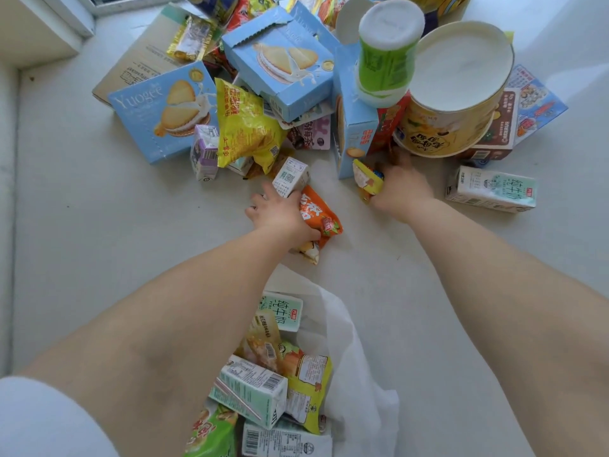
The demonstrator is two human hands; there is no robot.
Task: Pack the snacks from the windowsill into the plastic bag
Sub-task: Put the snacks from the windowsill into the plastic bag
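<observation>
On the white windowsill [99,225] lies a heap of snacks. My left hand [280,216] grips an orange snack packet [321,216] and touches a small white carton [291,176]. My right hand [400,186] is closed on a small yellow snack packet [367,179] at the foot of the heap. The white plastic bag [356,374] lies open near me, holding milk cartons [250,389] and yellow packets [308,384].
The heap holds light blue biscuit boxes [164,110], a yellow chip bag [245,123], a big yellow tub [458,90], a green-and-white cup [387,51] and a purple carton [204,151]. A milk carton [491,189] lies alone at right. A window frame [66,14] is top left.
</observation>
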